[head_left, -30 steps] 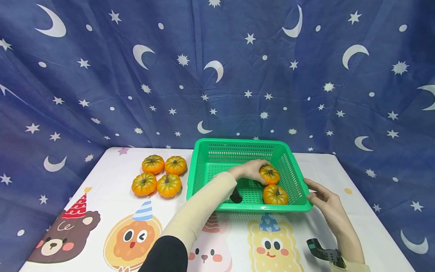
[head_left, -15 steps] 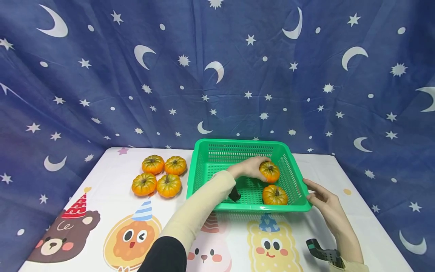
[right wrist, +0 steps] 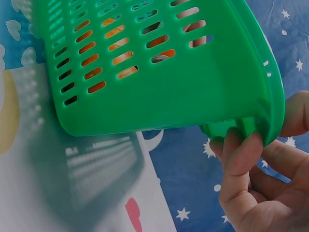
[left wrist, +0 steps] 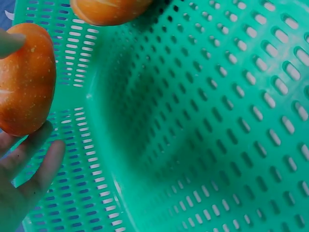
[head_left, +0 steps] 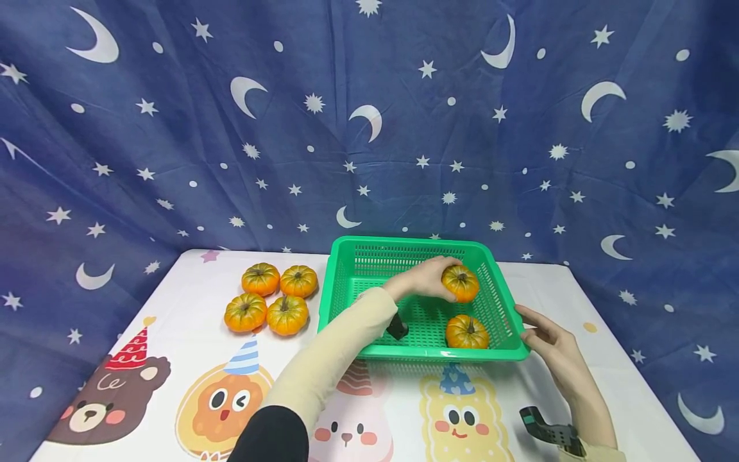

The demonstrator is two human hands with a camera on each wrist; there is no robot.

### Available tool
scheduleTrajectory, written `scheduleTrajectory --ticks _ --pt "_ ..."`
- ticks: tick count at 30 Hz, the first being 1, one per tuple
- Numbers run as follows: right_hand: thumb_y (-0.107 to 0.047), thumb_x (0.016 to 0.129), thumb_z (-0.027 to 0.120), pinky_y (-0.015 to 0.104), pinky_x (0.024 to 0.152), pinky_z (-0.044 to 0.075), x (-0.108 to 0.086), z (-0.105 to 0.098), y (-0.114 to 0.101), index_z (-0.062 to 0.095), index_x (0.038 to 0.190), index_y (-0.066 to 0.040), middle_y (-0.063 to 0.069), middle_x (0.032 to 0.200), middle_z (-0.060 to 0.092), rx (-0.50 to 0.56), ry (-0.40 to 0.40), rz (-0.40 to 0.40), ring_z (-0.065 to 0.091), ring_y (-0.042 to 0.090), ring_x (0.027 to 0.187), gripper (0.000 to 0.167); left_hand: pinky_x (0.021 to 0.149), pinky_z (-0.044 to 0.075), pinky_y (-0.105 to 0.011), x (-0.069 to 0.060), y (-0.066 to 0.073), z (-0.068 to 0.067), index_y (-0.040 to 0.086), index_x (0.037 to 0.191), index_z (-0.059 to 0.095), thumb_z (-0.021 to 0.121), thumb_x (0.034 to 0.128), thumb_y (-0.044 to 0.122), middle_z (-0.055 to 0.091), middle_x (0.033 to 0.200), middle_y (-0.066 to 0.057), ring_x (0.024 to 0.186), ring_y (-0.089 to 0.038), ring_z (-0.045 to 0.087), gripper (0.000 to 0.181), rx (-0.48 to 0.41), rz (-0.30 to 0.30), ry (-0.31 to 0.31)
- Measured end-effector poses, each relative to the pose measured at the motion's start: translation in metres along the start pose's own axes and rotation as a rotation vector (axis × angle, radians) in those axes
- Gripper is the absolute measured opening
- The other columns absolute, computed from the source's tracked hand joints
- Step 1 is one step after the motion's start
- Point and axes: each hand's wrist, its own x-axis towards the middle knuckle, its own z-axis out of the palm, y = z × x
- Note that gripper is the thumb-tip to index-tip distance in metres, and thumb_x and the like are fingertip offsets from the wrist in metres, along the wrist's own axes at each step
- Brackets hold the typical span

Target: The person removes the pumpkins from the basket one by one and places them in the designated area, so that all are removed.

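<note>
A small orange pumpkin (head_left: pixel 460 284) is gripped in my left hand (head_left: pixel 426 280), over the right part of the green plastic basket (head_left: pixel 424 352). In the left wrist view the thumb and fingers lie on opposite sides of this pumpkin (left wrist: pixel 28 82). A second pumpkin (head_left: pixel 467 332) sits in the basket's near right corner, apart from the held one. At the basket's right side, my right hand (head_left: pixel 551 340) holds the rim. The right wrist view shows the fingers of that hand (right wrist: pixel 260 188) curled under the rim (right wrist: pixel 276 96), with the thumb opposite.
Several more pumpkins (head_left: pixel 287 315) stand in a cluster on the table left of the basket. Cartoon figures are printed on the white tablecloth (head_left: pixel 190 356). A blue star-and-moon curtain (head_left: pixel 300 128) hangs right behind the table and basket.
My left hand has moved the gripped pumpkin up and toward the back of the basket, so a gap shows between it and the near pumpkin. The right hand keeps its place on the rim.
</note>
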Motion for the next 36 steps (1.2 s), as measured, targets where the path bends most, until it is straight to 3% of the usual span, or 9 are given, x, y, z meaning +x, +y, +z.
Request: scheduleTrajectory --ticks 14,22,36 --pt "-0.011 0.097 0.053 0.014 0.075 0.048 -0.001 -0.001 0.001 0.040 0.143 0.003 -0.022 0.109 0.056 0.005 -0.006 -0.013 0.061 -0.002 0.085 0.050 0.089 0.049 -0.030 -0.017 0.024 -0.026 0.017 0.146 0.038 0.076 0.0782 0.028 0.050 0.134 -0.007 0.112 -0.018 0.054 0.078 0.020 0.013 0.054" --pt "-0.011 0.096 0.053 0.013 0.076 0.047 -0.001 -0.001 0.001 0.040 0.143 0.002 -0.022 0.110 0.056 0.004 -0.010 -0.013 0.061 -0.001 0.085 0.050 0.082 0.049 -0.029 -0.028 0.035 -0.034 0.018 0.147 0.036 0.075 0.0784 0.028 0.049 0.133 -0.006 0.106 -0.017 0.055 0.080 0.048 0.043 0.066" --pt "-0.010 0.097 0.051 0.013 0.075 0.047 -0.002 0.000 -0.001 0.040 0.143 0.003 -0.023 0.109 0.055 0.004 -0.009 -0.013 0.060 -0.001 0.086 0.049 0.078 0.050 -0.024 -0.067 0.059 -0.043 0.022 0.145 0.038 0.077 0.0745 0.030 0.051 0.126 -0.001 0.097 -0.011 0.056 0.081 0.126 0.115 0.090"
